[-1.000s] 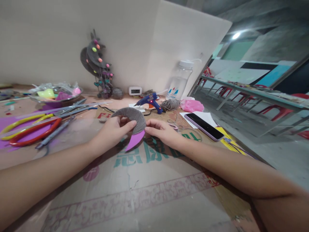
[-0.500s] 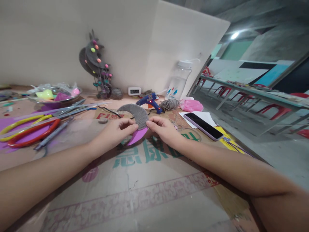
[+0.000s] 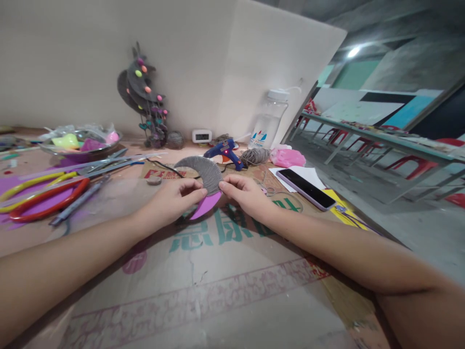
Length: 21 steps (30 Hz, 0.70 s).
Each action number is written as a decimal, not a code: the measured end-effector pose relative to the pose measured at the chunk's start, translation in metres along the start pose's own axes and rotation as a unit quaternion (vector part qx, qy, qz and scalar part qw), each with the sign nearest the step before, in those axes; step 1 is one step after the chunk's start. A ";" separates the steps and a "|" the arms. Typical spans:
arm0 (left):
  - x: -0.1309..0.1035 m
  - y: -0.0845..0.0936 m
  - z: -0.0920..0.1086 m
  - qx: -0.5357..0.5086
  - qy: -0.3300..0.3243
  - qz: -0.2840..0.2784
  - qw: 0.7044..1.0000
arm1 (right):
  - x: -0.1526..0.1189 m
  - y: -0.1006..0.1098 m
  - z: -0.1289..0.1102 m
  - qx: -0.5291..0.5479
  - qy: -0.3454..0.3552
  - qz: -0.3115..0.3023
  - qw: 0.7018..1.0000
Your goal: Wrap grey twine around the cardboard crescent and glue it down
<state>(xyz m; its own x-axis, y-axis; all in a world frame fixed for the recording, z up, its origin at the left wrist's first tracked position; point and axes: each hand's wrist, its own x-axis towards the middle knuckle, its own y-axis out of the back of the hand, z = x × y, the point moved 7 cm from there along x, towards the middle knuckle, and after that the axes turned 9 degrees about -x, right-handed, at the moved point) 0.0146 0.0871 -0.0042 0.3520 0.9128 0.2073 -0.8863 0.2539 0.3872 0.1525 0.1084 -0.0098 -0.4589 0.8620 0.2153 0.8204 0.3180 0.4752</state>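
Between my hands is a crescent moon shape (image 3: 206, 173), its upper part wrapped in grey yarn and its lower tip bare purple. My left hand (image 3: 183, 194) pinches its left edge where the grey meets the purple. On the opposite edge, my right hand (image 3: 243, 193) pinches it between thumb and fingers. Just behind the crescent lies a blue glue gun (image 3: 227, 153) with a red light on. A grey yarn ball (image 3: 256, 156) rests to the right of the glue gun. The fingers beneath the crescent are partly hidden.
Scissors with red and yellow handles (image 3: 49, 206), a marker-like stick (image 3: 78, 202) and a glittery bowl (image 3: 80, 148) lie left. Right are a phone (image 3: 305, 189), a water bottle (image 3: 269, 121) and a pink bundle (image 3: 288, 157). Behind stand a small clock (image 3: 202, 136) and a moon decoration (image 3: 143, 89).
Almost nothing differs. The crescent and both hands keep their grip, with only a very slight shift of the whole view.
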 end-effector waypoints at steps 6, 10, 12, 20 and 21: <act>0.001 -0.001 -0.006 -0.149 0.014 0.014 0.989 | -0.001 -0.001 0.000 0.001 -0.005 -0.002 1.000; 0.003 0.008 -0.015 -0.248 0.050 0.090 0.963 | 0.000 0.000 0.000 -0.018 0.000 0.002 1.000; 0.003 0.012 -0.020 -0.226 0.073 0.122 0.964 | 0.000 0.001 -0.001 -0.021 0.004 0.007 1.000; 0.001 0.010 -0.013 -0.144 0.053 0.078 0.985 | -0.001 0.000 -0.003 -0.021 0.003 0.003 1.000; 0.000 0.009 -0.013 -0.139 0.051 0.074 0.986 | -0.001 0.000 -0.002 -0.020 0.003 0.001 1.000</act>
<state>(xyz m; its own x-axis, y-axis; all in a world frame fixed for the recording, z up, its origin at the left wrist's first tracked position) 0.0025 0.0939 -0.0118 0.1921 0.9704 0.1466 -0.9791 0.1794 0.0955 0.1523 0.1064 -0.0082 -0.4589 0.8606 0.2208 0.8073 0.3000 0.5083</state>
